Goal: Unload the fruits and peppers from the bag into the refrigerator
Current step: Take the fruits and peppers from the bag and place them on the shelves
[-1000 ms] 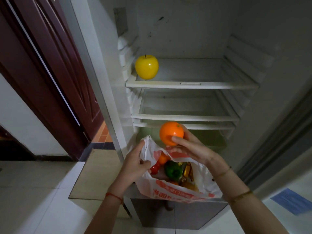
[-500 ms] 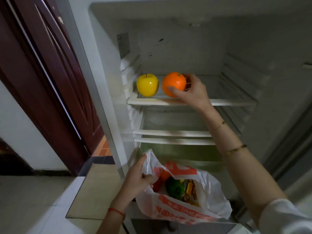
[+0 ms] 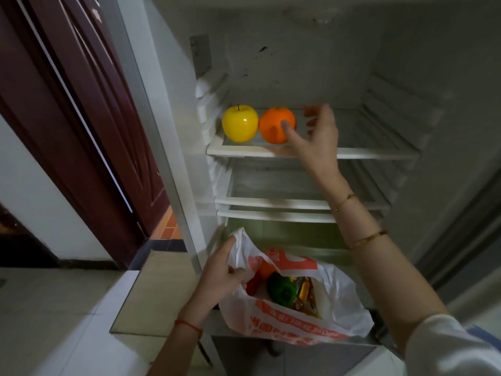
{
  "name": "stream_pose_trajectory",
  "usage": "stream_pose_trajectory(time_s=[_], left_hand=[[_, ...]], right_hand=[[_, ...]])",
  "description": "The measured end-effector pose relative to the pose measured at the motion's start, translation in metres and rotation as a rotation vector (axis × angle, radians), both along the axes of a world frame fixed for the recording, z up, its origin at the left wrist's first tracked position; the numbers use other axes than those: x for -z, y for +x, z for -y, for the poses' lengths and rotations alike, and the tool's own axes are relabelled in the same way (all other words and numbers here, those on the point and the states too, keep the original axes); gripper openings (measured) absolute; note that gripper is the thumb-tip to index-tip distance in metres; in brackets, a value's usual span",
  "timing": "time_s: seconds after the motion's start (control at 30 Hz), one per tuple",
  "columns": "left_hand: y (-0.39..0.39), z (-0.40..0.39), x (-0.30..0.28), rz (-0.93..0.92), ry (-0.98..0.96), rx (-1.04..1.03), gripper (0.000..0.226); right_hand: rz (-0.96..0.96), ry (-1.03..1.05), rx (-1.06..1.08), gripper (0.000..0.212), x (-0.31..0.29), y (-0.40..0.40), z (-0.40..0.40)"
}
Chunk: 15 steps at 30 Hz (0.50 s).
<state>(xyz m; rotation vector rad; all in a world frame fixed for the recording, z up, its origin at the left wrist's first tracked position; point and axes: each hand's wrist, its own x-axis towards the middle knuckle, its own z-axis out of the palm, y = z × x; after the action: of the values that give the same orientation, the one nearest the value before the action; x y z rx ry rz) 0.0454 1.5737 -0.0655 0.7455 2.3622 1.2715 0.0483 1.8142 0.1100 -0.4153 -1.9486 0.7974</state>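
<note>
- Dark red wooden door (image 3: pixel 81 126) at far left; pale tiled floor (image 3: pixel 54 308) below it.
- Left hand (image 3: pixel 221 275) pinches the rim of the thin white plastic bag with red print (image 3: pixel 298 321), thumb inside the mouth, fingers curled over the film, holding the mouth open.
- The bag sits low in front of the white open refrigerator (image 3: pixel 271 63). Film is soft and crinkly; judged likely to collapse if the rim is let go.
- Glossy yellow apple with dark stem (image 3: pixel 240 123) rests at the left end of the top glass refrigerator shelf (image 3: pixel 379 153).
- Round orange fruit (image 3: pixel 276 125) sits on that shelf, touching or just beside the apple; which, cannot tell.
- Inside the bag: a small orange-coloured fruit (image 3: pixel 267 268), a red pepper (image 3: pixel 253 283), a shiny green bell pepper (image 3: pixel 282 290). Some amber-wrapped items lie beside them; type unclear.
- Handling estimate: peppers light, hollow, smooth-skinned; take round the widest part with a wrapped grip, not by the stem.
- Right hand (image 3: pixel 318 137) is spread wide and holds nothing; thumb tip lies at the orange's front, contact uncertain, fingers blurred just right of it.
</note>
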Motion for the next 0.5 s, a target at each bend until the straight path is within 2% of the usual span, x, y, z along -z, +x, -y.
stream_pose_trajectory(time_s=[0.07,0.1,0.17,0.27,0.33,0.37,0.43,0.5], left_hand=[[-0.001,0.001,0.004,0.004,0.004,-0.009,0.080],[-0.001,0.002,0.005,0.002,0.010,-0.015,0.080],[-0.001,0.004,0.008,0.000,0.038,-0.014,0.082],[0.004,0.005,0.007,0.011,0.082,-0.034,0.081],[0.007,0.007,0.005,0.023,0.116,-0.055,0.080],[0.008,0.008,0.005,0.032,0.139,-0.062,0.080],[0.009,0.010,0.004,0.049,0.151,-0.077,0.080],[0.010,0.012,0.004,0.056,0.140,-0.076,0.079]], right_hand=[[-0.119,-0.042,-0.143,0.018,0.014,0.026,0.016],[-0.078,-0.097,-0.269,0.019,0.025,0.040,0.025],[0.188,-0.168,-0.496,0.029,0.057,0.065,0.038],[0.764,-0.242,-0.683,0.030,0.122,0.080,0.046],[1.062,-0.267,-0.680,0.025,0.168,0.079,0.043],[1.137,-0.216,-0.652,0.022,0.189,0.078,0.040],[1.156,-0.063,-0.553,0.028,0.218,0.072,0.032],[1.124,-0.011,-0.472,0.043,0.231,0.065,0.028]])
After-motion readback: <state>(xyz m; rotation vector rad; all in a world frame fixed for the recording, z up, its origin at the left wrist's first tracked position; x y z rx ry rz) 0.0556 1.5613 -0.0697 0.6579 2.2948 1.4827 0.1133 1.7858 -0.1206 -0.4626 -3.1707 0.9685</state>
